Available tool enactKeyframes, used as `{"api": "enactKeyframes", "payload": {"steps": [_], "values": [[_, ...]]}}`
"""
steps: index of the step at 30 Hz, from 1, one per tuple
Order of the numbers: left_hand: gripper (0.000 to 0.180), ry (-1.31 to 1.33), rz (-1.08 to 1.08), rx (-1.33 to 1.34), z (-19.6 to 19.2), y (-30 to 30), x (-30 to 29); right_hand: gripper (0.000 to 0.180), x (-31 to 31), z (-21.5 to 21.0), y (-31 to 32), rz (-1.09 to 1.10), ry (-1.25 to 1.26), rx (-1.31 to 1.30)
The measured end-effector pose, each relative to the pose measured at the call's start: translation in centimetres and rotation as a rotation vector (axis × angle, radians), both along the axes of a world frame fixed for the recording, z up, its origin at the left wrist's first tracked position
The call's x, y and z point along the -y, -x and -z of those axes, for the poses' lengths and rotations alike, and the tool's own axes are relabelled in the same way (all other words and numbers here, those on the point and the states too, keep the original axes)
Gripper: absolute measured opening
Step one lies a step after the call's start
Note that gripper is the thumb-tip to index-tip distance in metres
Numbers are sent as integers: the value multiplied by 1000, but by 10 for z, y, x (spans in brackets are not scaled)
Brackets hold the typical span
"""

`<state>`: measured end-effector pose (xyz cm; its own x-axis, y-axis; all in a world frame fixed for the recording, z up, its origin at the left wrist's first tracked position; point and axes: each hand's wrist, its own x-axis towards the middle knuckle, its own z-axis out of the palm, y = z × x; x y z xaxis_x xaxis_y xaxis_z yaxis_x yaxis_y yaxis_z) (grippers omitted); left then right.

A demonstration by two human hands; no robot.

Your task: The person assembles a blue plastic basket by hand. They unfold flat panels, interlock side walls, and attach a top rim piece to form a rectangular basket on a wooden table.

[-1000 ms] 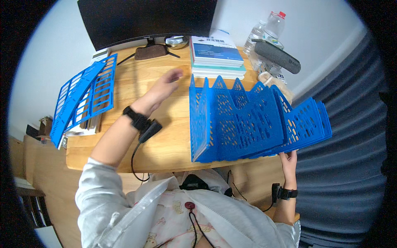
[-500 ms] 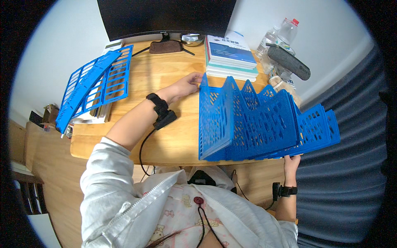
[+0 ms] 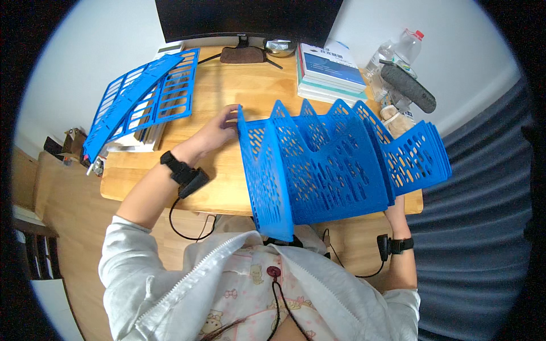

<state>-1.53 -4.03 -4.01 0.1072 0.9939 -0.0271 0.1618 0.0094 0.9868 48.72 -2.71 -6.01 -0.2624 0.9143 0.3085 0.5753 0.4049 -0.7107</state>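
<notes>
Pale wood forms the desk (image 3: 224, 184), set against a white wall (image 3: 478, 54), with a dark blue curtain (image 3: 472, 244) hanging beside its right edge. Across the desk's right half stands a blue perforated file rack (image 3: 335, 176), its dividers rising to points; the left end panel slants outward, and its lower corner juts past the front edge toward the person. At that panel's far upper corner is the left hand (image 3: 219, 132), fingers bent and slightly parted, their tips against the panel; how firmly they close on it I cannot tell. The right hand (image 3: 396, 211) reaches up under the rack's right part at the front edge, its fingers hidden, so I cannot tell whether it grips. Just behind the rack, a plush toy (image 3: 396, 120), a long grey case (image 3: 408, 86) and clear bottles (image 3: 408, 46) crowd the back right corner. Books (image 3: 330, 71) are stacked near the back edge, beside the monitor (image 3: 250, 20) and a brown pad (image 3: 242, 55). Near the left edge, blue slatted panels (image 3: 136, 102) lie tilted over more books (image 3: 151, 139).
</notes>
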Motion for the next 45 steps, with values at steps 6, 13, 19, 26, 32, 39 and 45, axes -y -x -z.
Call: {"api": "enactKeyframes", "payload": {"steps": [6, 13, 19, 26, 32, 39, 45], "values": [[69, -10, -160, 5, -9, 10, 50, 55, -44, 15, 15, -138, 51, -17], [70, -22, -243, 31, -7, 27, 101, 55, -81, 9, 52, -346, 91, -54], [71, -77, -285, -54, 2, 42, 126, 57, -99, 1, 76, -458, 213, -83], [71, -48, -316, -95, 0, 47, 140, 59, -104, -19, 99, -537, 275, -86], [66, 6, -380, -99, -9, 45, 154, 59, -104, -31, 117, -563, 188, -6], [59, 9, -446, -118, -8, 42, 177, 57, -145, 0, 142, -709, 143, -84], [61, -7, -508, -124, -3, 47, 188, 50, -161, -4, 172, -595, 349, -88]]}}
